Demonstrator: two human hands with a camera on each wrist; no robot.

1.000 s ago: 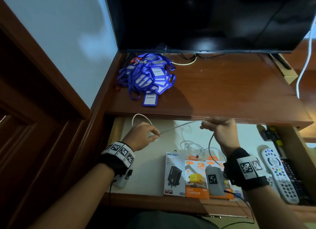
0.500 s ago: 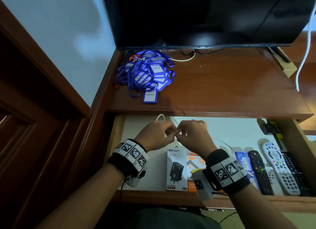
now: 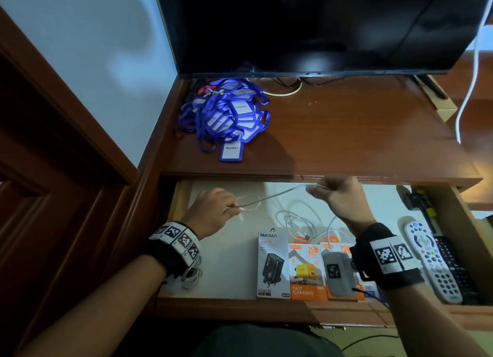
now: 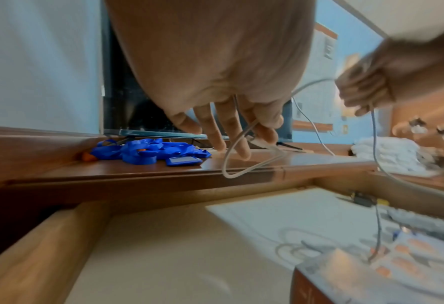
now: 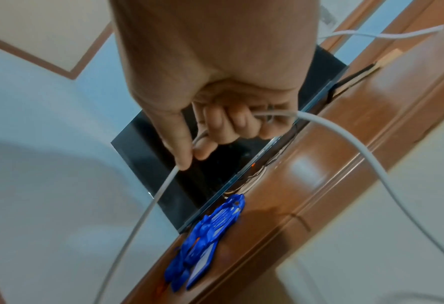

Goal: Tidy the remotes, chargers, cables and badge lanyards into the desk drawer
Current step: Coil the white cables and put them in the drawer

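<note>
A thin white cable [image 3: 277, 194] stretches between my two hands above the open drawer [image 3: 226, 266]. My left hand [image 3: 213, 212] pinches a small loop of the cable [image 4: 231, 164] at the drawer's left. My right hand [image 3: 338, 194] grips the cable [image 5: 345, 135] in a fist near the desk's front edge. The cable's free end trails down into the drawer. A heap of blue badge lanyards [image 3: 226, 116] lies on the desk top at the left, below the TV. Charger boxes [image 3: 306, 268] and remotes [image 3: 432, 260] lie in the drawer.
A black TV [image 3: 306, 28] stands at the back of the wooden desk [image 3: 346, 132]. More white cables [image 3: 296, 223] are coiled in the drawer's middle. A white cord [image 3: 469, 81] hangs at the right. A wall and wooden panelling [image 3: 66, 170] close off the left.
Half a second ago my hands were together over the drawer's middle. They have since drawn apart, left hand leftward and right hand rightward, pulling the cable taut between them.
</note>
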